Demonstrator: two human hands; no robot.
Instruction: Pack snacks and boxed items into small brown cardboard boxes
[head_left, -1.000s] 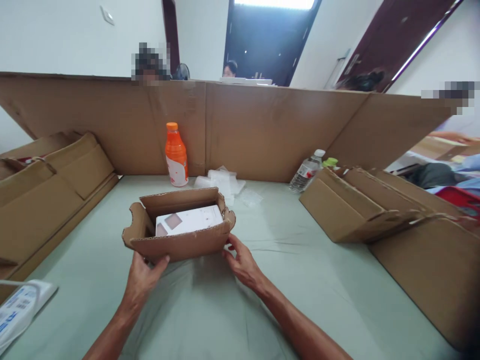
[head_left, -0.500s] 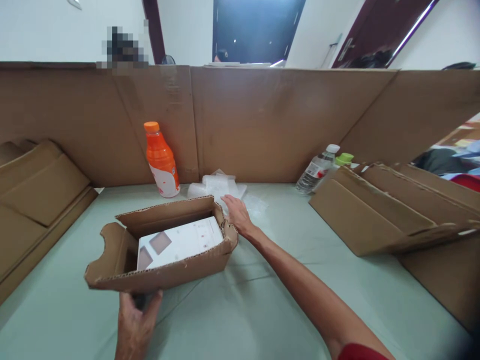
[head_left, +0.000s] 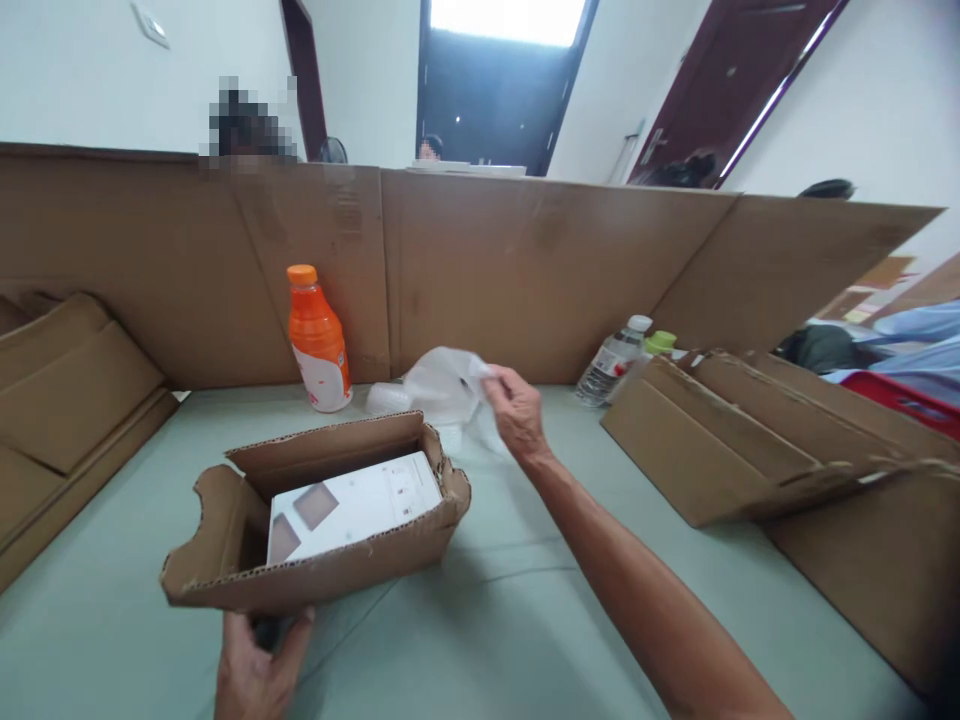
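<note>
An open cardboard box (head_left: 247,580) sits near me on the pale green table (head_left: 525,620), with a white carton (head_left: 352,505) lying inside it. My left hand (head_left: 251,675) grips the box's near wall from below, thumb up against the cardboard. My right hand (head_left: 517,410) is raised behind the box, its fingers pinched on a clear plastic bag (head_left: 442,385) that hangs above the table. More clear plastic (head_left: 386,398) lies on the table beneath it.
An orange bottle (head_left: 319,340) stands by the tall cardboard wall (head_left: 525,270) at the back. A water bottle (head_left: 611,362) and a green-capped bottle (head_left: 660,343) lie at the right, beside folded cardboard (head_left: 720,440). More folded cardboard (head_left: 67,400) lies at the left. People sit beyond the wall.
My right hand left the box's right corner, reached back to the plastic pile and lifted one bag. The left hand kept hold of the box, which slid nearer and leftward.
</note>
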